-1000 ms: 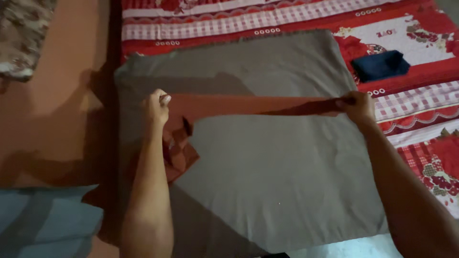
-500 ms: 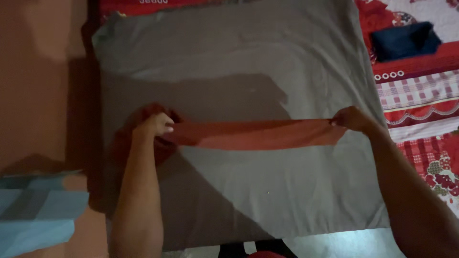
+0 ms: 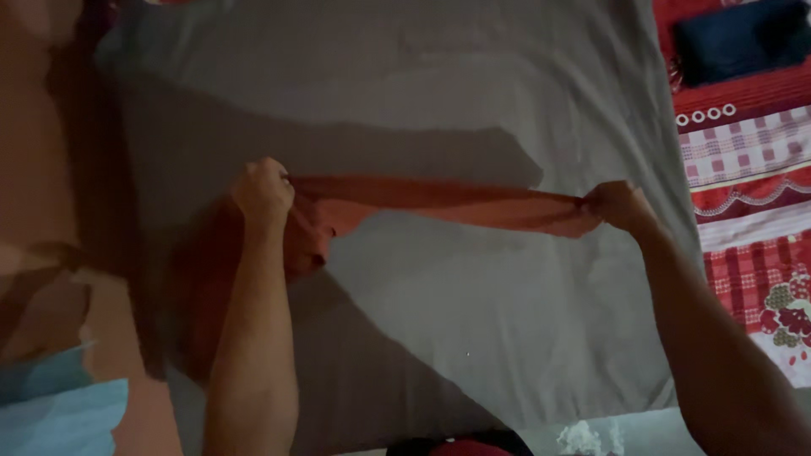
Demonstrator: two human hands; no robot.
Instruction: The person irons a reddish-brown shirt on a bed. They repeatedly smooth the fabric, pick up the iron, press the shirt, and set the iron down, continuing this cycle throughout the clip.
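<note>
A rust-red strip of cloth (image 3: 439, 201) is pulled taut between the clenched left hand (image 3: 263, 193) and pinching right hand (image 3: 619, 205), above a spread grey fabric sheet (image 3: 473, 312).

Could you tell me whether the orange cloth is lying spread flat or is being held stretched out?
Held stretched: the orange cloth runs as a bunched band between the left hand and right hand, above the grey sheet.

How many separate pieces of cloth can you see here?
4, perhaps more out of frame: the orange cloth stretched between the left hand and right hand; the grey sheet beneath; the patterned red bedcover at right; a folded dark blue cloth on that bedcover.
</note>
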